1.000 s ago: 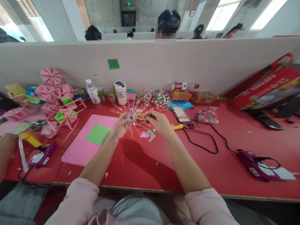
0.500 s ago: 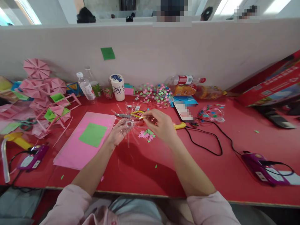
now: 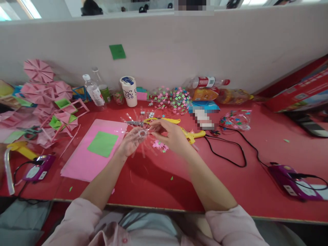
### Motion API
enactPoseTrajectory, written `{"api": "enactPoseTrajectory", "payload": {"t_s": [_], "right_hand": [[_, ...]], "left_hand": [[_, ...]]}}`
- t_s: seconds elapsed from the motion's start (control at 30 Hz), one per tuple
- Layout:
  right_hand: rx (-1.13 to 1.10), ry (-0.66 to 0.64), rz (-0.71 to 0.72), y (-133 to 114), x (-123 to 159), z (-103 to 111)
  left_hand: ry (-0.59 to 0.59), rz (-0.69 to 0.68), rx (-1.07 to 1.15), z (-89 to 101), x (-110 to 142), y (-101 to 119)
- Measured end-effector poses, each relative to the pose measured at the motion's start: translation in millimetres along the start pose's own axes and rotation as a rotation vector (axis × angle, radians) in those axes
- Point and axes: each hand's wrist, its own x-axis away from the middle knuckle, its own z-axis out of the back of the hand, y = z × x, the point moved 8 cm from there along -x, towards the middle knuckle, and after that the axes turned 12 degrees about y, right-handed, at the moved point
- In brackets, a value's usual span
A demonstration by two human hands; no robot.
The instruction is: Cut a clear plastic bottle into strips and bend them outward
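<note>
My left hand (image 3: 130,141) is closed on a clear plastic bottle top cut into strips (image 3: 142,133), its round neck facing me and the strips fanning outward. At its right side my right hand (image 3: 167,131) has thumb and fingers pinched together on one of the strips. Just behind the hands lie scissors (image 3: 135,123) with yellow handles. Pink and green paper stars (image 3: 160,146) form a small pile below my right fingers. To the left, a green paper square (image 3: 103,144) rests on pink paper sheets (image 3: 77,164).
A yellow glue gun (image 3: 193,136) with a black cord lies right of my right hand. Behind stand a white cup (image 3: 129,92) and a bottle (image 3: 93,90), beside star-filled clear plastic (image 3: 180,100). Pink folded paper shapes (image 3: 46,90) are heaped left. A purple power strip (image 3: 294,181) sits right.
My right hand has moved slightly left and down, closer to the bottle top's neck. The yellow scissor handles show more clearly behind it. The whole view has tilted a little downward.
</note>
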Motion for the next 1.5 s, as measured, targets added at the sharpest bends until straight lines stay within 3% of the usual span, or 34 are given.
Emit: {"api": "enactPoseTrajectory", "payload": {"t_s": [0.37,0.6,0.73,0.83,0.97,1.1,1.33,1.5], "right_hand": [[0.076,-0.027,0.020,-4.5,0.8,-1.5],[0.064,0.061,-0.013,-1.7,0.1,1.9],[-0.006,0.018,-0.054,1.0,2.0,-6.1],[-0.017,0.060,-0.074,3.7,4.1,-7.7],[0.023,0.125,0.029,-0.3,6.2,-6.8],[0.109,0.106,0.178,-7.8,9.0,-9.9],[0.151,0.120,0.127,-5.7,10.0,-8.7],[0.157,0.107,0.180,-13.2,9.2,-6.0]], "left_hand": [[0.073,0.035,0.006,3.2,-0.9,-3.2],[0.059,0.017,-0.016,6.8,-3.0,-8.4],[0.106,0.022,0.006,10.8,-4.6,-7.8],[0.139,0.031,0.034,10.7,-3.8,-7.2],[0.165,0.060,0.039,8.2,-1.1,-8.2],[0.165,0.061,0.012,8.1,-1.5,-7.8],[0.169,0.034,0.054,12.2,-4.4,-6.2],[0.137,0.033,0.036,12.6,-5.1,-8.0]]}}
